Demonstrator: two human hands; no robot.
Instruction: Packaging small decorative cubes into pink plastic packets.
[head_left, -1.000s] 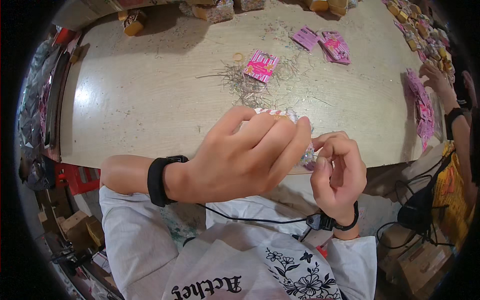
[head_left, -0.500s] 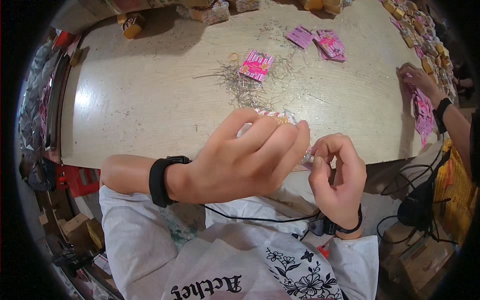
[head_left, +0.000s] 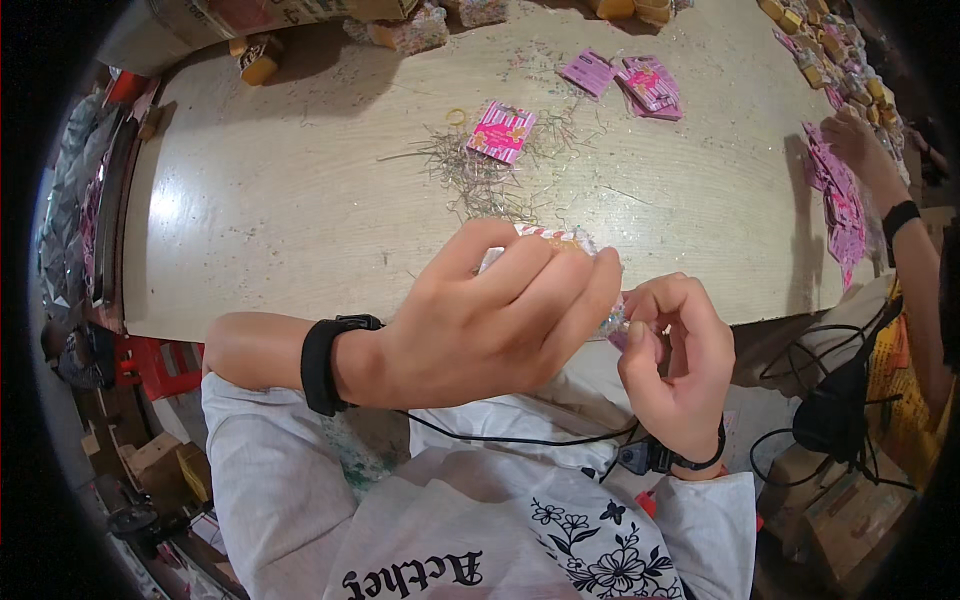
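My left hand (head_left: 490, 325) is closed around a small glittery ornament (head_left: 556, 237) with a red-and-white striped edge and a yellowish middle. Most of the ornament is hidden behind my fingers. At its right end, beside the left fingertips, my right hand (head_left: 685, 365) pinches with thumb and forefinger. What sits in that pinch is too small to make out. Just beyond my hands lies a loose heap of thin metal wire hooks (head_left: 465, 178). A pink striped card (head_left: 502, 132) rests on top of the heap.
More pink cards (head_left: 650, 87) lie at the back. A co-worker's hand (head_left: 858, 145) is at the right, by a row of pink cards (head_left: 838, 210) and many yellow-brown ornaments (head_left: 850, 70). A cardboard box (head_left: 250, 15) stands far left. A black cable (head_left: 520, 437) crosses my lap.
My hands keep nearly the same pose, with the right thumb and forefinger shifted slightly. The co-worker's hand has moved up and right, off the row of pink cards.
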